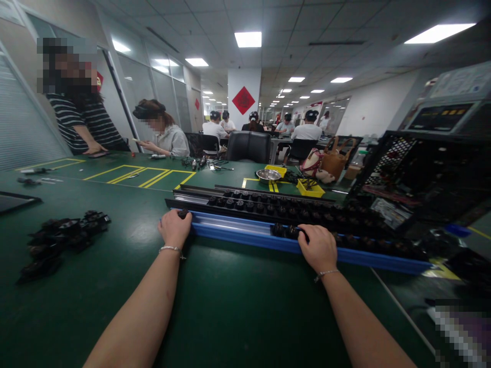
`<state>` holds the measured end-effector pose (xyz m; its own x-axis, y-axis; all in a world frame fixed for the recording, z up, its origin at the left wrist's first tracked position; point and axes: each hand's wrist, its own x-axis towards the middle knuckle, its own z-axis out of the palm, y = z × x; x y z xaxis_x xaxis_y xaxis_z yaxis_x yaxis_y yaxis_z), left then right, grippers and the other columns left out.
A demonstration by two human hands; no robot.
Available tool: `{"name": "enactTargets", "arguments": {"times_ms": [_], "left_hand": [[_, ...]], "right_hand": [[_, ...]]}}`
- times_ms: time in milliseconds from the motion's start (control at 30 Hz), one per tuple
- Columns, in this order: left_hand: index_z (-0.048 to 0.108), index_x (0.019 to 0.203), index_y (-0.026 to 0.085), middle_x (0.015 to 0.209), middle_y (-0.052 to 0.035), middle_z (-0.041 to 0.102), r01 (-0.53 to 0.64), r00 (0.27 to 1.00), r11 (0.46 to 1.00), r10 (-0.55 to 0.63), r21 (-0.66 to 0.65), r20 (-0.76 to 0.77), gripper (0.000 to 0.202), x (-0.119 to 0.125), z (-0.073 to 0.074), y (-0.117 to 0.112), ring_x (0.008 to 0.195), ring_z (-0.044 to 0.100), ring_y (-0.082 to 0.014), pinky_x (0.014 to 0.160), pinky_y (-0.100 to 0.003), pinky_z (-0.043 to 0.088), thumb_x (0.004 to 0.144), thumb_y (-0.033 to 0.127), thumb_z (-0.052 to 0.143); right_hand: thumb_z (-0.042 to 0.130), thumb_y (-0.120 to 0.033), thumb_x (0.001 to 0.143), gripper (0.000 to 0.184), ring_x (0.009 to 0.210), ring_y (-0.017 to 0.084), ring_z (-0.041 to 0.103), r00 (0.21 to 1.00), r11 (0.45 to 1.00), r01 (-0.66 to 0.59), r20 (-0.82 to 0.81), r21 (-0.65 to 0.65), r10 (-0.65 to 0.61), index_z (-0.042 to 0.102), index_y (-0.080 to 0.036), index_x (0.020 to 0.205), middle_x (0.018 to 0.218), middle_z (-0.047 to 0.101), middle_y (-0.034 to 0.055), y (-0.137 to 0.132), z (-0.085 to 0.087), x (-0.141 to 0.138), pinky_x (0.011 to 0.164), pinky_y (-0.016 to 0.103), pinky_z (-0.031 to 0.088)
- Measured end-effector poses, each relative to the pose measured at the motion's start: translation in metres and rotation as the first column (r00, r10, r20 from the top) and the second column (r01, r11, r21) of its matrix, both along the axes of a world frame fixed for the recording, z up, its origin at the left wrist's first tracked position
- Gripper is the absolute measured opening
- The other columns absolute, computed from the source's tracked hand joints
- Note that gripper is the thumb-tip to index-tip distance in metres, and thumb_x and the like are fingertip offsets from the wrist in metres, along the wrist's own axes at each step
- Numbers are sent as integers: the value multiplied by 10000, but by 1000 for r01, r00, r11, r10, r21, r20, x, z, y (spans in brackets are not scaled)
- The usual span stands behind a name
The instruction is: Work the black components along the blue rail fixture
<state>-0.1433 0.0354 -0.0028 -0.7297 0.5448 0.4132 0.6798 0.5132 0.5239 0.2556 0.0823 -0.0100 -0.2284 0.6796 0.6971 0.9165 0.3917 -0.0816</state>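
Note:
A long blue rail (233, 236) with a shiny inner channel lies across the green table (245, 312), angled slightly down to the right. At its left end, my left hand (174, 228) is closed around a small black part (183, 213). My right hand (317, 246) curls over the rail farther right, its fingers closed on another small black part (305, 235), mostly covered by them. Just left of those fingers, several black parts (282, 230) sit in the channel, and more fill it to the right. Behind are black rails (172, 203) carrying rows of similar parts.
A loose pile of black parts (63, 235) lies on the left. Beyond the rails stand a metal bowl (268, 175) and a yellow tray (310, 190). An open black equipment case (418, 174) stands on the right. Two people (169, 138) are across the table.

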Motion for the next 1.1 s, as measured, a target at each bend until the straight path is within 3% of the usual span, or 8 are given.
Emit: {"name": "enactTargets", "arguments": {"times_ms": [167,367,767,1100], "left_hand": [[634,930,164,970,-126,632,4,999,1000,-4,18,-37,320,-8,-4,1,1002,539,-290,872,-413,408,760,421,548],[654,936,146,1015,-125,593,-3,996,991,15,136,-86,318,-16,-12,2,1038,504,-278,943,-396,376,736,383,582],[665,988,169,1101,-100,542,-61,998,974,55,219,34,355,-17,-12,0,1049,521,-249,947,-350,398,714,388,612],[661,1023,194,1171,-76,516,-87,992,973,66,212,104,369,-19,-10,-1,1024,541,-219,923,-321,418,724,406,612]], "right_hand": [[448,-275,835,244,936,200,547,1000,1000,6,12,-5,-6,647,-201,955,953,682,37,1,0,0,866,333,358],[451,-276,835,237,932,204,549,1000,1000,14,19,-11,-14,649,-205,943,951,681,39,1,0,0,856,335,361],[446,-275,830,246,940,203,548,1000,1000,14,5,-23,-14,650,-204,950,952,683,41,0,1,0,867,344,363],[431,-280,827,260,927,211,545,1000,1000,-3,-10,-16,3,651,-207,945,952,680,51,1,-1,1,850,355,366]]}}
